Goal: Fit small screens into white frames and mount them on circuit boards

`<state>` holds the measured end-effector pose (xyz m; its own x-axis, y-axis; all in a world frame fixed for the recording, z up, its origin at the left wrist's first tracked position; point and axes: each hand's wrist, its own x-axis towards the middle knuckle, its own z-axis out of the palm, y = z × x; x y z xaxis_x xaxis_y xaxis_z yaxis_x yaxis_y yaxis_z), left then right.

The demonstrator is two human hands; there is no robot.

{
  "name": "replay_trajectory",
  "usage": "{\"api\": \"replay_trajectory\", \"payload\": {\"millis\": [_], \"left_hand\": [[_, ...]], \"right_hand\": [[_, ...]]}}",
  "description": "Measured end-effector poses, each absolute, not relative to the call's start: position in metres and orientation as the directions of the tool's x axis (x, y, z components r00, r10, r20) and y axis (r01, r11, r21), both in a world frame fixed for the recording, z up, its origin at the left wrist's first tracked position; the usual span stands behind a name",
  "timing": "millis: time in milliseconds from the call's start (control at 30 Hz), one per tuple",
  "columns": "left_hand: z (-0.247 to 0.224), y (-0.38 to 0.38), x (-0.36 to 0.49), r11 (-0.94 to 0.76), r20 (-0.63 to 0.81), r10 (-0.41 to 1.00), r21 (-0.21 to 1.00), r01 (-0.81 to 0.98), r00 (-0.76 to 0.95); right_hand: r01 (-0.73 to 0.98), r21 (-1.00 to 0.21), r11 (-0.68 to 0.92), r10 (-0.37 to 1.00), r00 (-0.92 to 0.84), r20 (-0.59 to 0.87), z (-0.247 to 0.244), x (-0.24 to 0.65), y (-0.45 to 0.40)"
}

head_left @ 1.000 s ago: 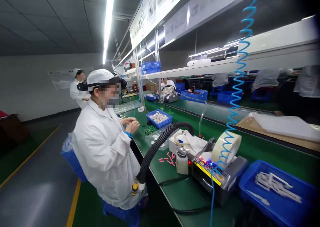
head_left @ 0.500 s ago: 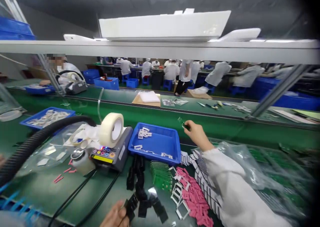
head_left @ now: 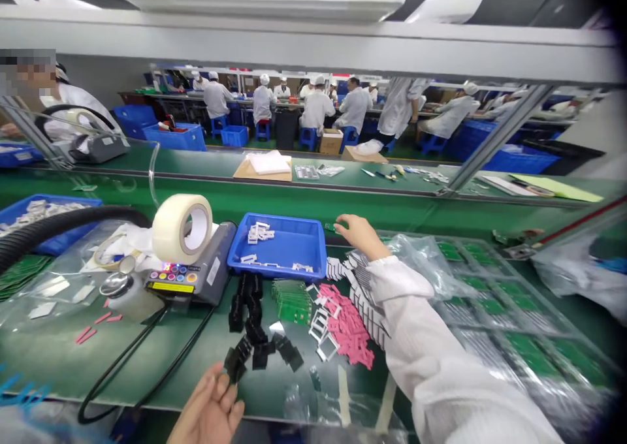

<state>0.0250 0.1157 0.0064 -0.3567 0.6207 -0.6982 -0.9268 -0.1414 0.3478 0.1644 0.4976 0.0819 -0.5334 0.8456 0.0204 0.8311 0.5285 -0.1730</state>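
My left hand [head_left: 210,405] is at the near edge of the bench, palm partly up. Its curled fingers meet a thin black square piece [head_left: 236,368] at the end of a row of overlapping black pieces [head_left: 252,310]. My right hand [head_left: 362,236] is raised just right of the blue tray [head_left: 319,256], its fingertips around a small clear-and-green piece [head_left: 330,227]. White plastic frames [head_left: 259,232] lie inside the tray. Below it stand a row of green circuit boards [head_left: 292,301], loose white frames [head_left: 321,323] and a pile of pink strips [head_left: 347,330].
A tape roll [head_left: 182,228] sits on a grey machine [head_left: 215,268], left of the tray. A black hose [head_left: 88,219] and cables [head_left: 161,349] cross the left side. Bagged circuit boards [head_left: 494,307] lie right. A raised ledge [head_left: 206,163] runs behind; people in white coats sit beyond.
The view has tilted down and shifted right, so the bench's front edge and tape strips show. My right hand keeps its place by the tray; my left hand stays at the black pieces.
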Motion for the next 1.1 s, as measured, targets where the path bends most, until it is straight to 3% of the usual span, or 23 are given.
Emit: {"api": "replay_trajectory", "payload": {"millis": [167,333,500,600,733,833,900,967,1100], "left_hand": [[0.022,0.123,0.049,-0.102,-0.636,0.707,0.342,-0.934,-0.31],[0.026,0.118,0.062,-0.043,-0.607,0.75,0.35,-0.936,-0.262],[0.026,0.107,0.062,-0.033,-0.587,0.761,0.391,-0.92,-0.277],[0.027,0.103,0.062,0.015,-0.545,0.786,0.486,-0.874,-0.29],[0.025,0.102,0.067,0.1,-0.409,0.836,0.768,-0.632,-0.365],[0.022,0.102,0.071,0.133,-0.274,0.904,0.91,-0.392,-0.329],[0.019,0.102,0.073,0.164,-0.275,0.933,0.898,-0.407,-0.231],[0.017,0.1,0.072,0.215,-0.329,0.935,0.821,-0.529,-0.13],[0.012,0.094,0.067,0.29,-0.379,0.925,0.679,-0.675,0.016]], "right_hand": [[0.788,-0.219,0.575,0.795,-0.602,-0.075,0.1,0.194,0.396],[0.8,-0.221,0.558,0.788,-0.594,-0.161,0.057,0.19,0.316],[0.792,-0.281,0.542,0.801,-0.588,-0.114,0.027,0.188,0.307],[0.718,-0.412,0.56,0.772,-0.634,-0.055,0.035,0.199,0.299],[0.482,-0.67,0.565,0.573,-0.813,-0.102,0.048,0.208,0.258],[0.27,-0.924,0.271,0.331,-0.927,-0.174,0.048,0.207,0.226],[0.217,-0.975,0.037,0.262,-0.944,-0.2,0.045,0.205,0.214],[0.219,-0.974,-0.054,0.271,-0.936,-0.226,0.043,0.202,0.209],[0.227,-0.967,0.116,0.345,-0.922,-0.175,0.039,0.197,0.213]]}}
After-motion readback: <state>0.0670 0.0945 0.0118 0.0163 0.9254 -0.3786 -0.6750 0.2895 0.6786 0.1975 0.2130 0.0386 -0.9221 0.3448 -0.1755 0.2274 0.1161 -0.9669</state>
